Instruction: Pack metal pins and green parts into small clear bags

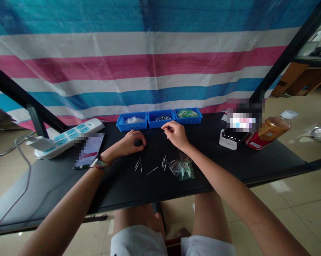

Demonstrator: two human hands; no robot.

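My left hand (131, 141) is closed around a small dark object (138, 142) that I cannot identify further; a thin metal tip shows just right of it. Fingertips pinched, my right hand (176, 133) hovers at the front of the middle blue bin (160, 123), which contains small metal pieces. Whatever those fingers hold, if anything, is too small to make out. Nearer me on the black tabletop lie several silver pop rivets (138, 163). Beside them are small clear bags (186, 170) with green and whitish pieces inside.
Left of the middle bin, a blue bin (132, 126) holds white pieces; the right blue bin (189, 121) holds green bags. A power strip (69, 137) and tablet-like device (89, 151) lie left. Right are a phone (233, 136) on a stand and a bottle (269, 131).
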